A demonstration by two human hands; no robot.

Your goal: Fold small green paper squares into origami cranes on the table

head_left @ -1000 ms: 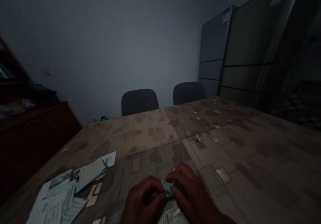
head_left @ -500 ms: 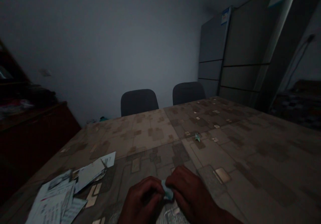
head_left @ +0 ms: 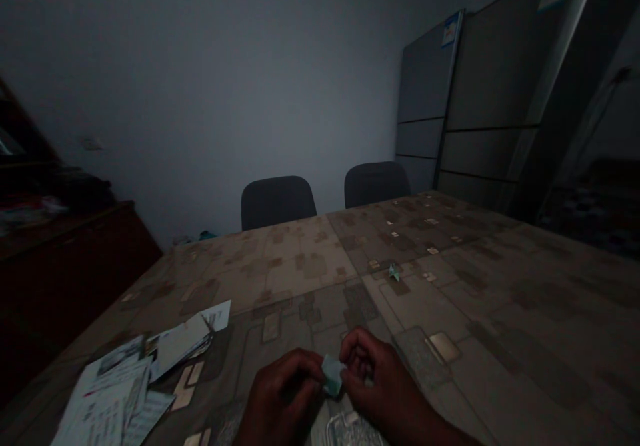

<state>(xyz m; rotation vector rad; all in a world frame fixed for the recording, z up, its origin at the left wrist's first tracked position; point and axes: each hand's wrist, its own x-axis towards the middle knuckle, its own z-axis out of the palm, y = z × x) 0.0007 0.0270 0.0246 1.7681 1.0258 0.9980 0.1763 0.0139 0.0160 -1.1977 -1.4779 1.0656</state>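
Vs. half a sec ago, we see the R hand (head_left: 377, 383) w/ its fingertips drawn back toward the palm & the small pale blue-green paper (head_left: 333, 375) tilted differently, more of its face showing. The paper is btwn the two hands, low over the near part of the table (head_left: 310, 269); can't tell if it touches the surface. We see the L hand (head_left: 285, 393) pinching its L edge btwn thumb & fingers. R thumb is at its R edge, other fingers curled; we can't tell if that hand actually grips.

Farther out, ctr-R, we see a little green folded-paper piece (head_left: 394, 273) standing on the patterned cover, well apart from both hands. Near L: a loose pile of papers (head_left: 107, 393), overlapping, some w/ print too dim to read. Past the far edge, two dark chair backs (head_left: 279, 203) stand before a pale wall (head_left: 250, 79). Far R, tall grey panels (head_left: 425, 86) w/ blue-white labels; far L, a dk reddish cabinet (head_left: 80, 266) w/ clutter on top. Light's low all round.
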